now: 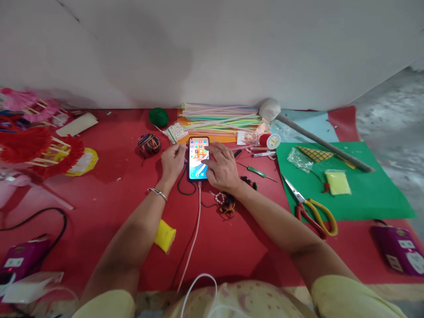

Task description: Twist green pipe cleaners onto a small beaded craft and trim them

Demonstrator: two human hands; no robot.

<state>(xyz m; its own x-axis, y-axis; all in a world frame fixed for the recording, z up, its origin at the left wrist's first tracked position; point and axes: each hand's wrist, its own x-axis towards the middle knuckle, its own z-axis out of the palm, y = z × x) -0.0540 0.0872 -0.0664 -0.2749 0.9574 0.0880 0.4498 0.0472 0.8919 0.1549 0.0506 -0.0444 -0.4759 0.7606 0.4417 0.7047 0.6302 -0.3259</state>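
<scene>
A lit smartphone (198,170) showing rows of app icons lies on the red sheet, a pale cable plugged into its lower end. At its left edge is my left hand (172,164), thumb and fingers pressed together; what they pinch, if anything, I cannot make out. My right hand (223,164) reaches over the phone's right side, fingers apart, two of them over the screen. White beads (175,132) and a multicoloured yarn ball (149,145) sit beyond my left hand. Below my right wrist lies a dark tasselled piece (228,204) with a ring of pearly beads.
Pipe cleaners (218,117) lie along the wall with a green yarn ball (158,117). To the right are a green-handled tool (256,172), scissors (306,205), a long stick (324,140) and a green sheet (364,203). A yellow packet (164,236) rests beside my left forearm.
</scene>
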